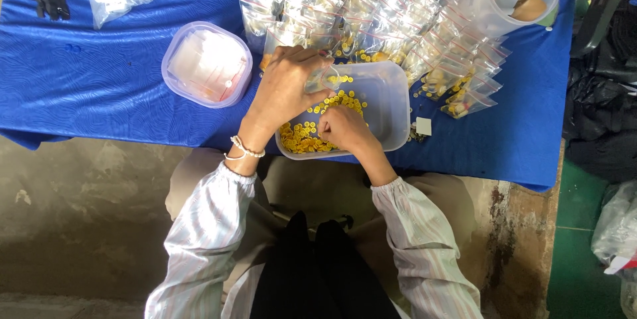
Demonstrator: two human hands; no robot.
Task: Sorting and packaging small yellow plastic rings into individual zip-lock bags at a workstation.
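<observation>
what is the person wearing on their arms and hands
Both arms are in long, loose sleeves of pale, shiny cloth with thin stripes; each sleeve ends in a gathered cuff short of the wrist. The left hand has a bracelet of white beads on its wrist, with a thin cord beside it. The right hand is bare, with no band or glove. No rings can be made out on the fingers.

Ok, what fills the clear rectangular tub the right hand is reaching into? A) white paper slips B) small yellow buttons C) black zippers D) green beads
B: the right hand rests among small yellow buttons heaped in the clear rectangular tub.
</observation>
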